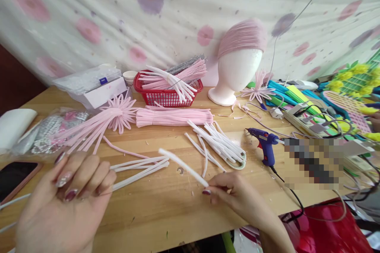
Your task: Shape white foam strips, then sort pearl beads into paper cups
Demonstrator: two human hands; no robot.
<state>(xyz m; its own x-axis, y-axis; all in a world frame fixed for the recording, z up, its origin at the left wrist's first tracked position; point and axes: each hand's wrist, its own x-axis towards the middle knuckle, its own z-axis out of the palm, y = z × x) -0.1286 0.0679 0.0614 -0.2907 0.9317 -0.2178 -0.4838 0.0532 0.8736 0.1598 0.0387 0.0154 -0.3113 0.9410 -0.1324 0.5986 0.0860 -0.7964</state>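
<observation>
My left hand [71, 197] is palm up at the lower left with its fingers curled in. Whatever lies inside the curl is hidden, though a thin line like wire shows by the little finger. White pipe cleaners [142, 166] stick out to its right, partly hidden by the hand. In a pinch between thumb and fingers, my right hand [228, 193] holds one white pipe cleaner [184, 168] by its lower end, slanting up to the left. Behind it lies a loose bunch of white pipe cleaners [221, 146]. A pink pipe-cleaner bundle [175, 116] rests farther back.
A red basket [169, 97] of pipe cleaners and a foam head [240, 67] wrapped in pink stand at the back. To the right are a blue glue gun [264, 142], cords and power strips [308, 126]. A phone [18, 178] and a looped pink piece [120, 112] lie left.
</observation>
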